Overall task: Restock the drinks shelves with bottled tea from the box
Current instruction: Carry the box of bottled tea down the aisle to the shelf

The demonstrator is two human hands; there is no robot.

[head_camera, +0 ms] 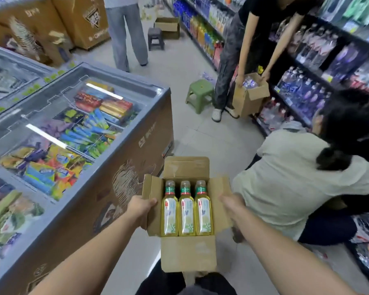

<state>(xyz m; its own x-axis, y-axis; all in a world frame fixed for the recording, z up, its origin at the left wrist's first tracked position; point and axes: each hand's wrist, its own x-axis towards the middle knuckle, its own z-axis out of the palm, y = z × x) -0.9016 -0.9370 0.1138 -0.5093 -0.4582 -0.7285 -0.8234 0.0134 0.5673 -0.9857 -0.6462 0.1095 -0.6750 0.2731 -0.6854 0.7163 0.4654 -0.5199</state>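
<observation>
The box [188,255] is nearest, open, its near flap hanging over dark trousers [170,279]. Three bottles [187,211] of yellow tea lie in it side by side, caps pointing away. The left grip [141,206] is clamped on the box's left flap, thumb on top. The right grip [232,201] lies against the right flap, too blurred to tell whether it is closed. A freezer [107,158] stands just left. To the right a person [285,184] crouches before the shelves [307,67]. Beyond, another person [241,50] holds a second box [248,101] near a green stool [199,94].
</observation>
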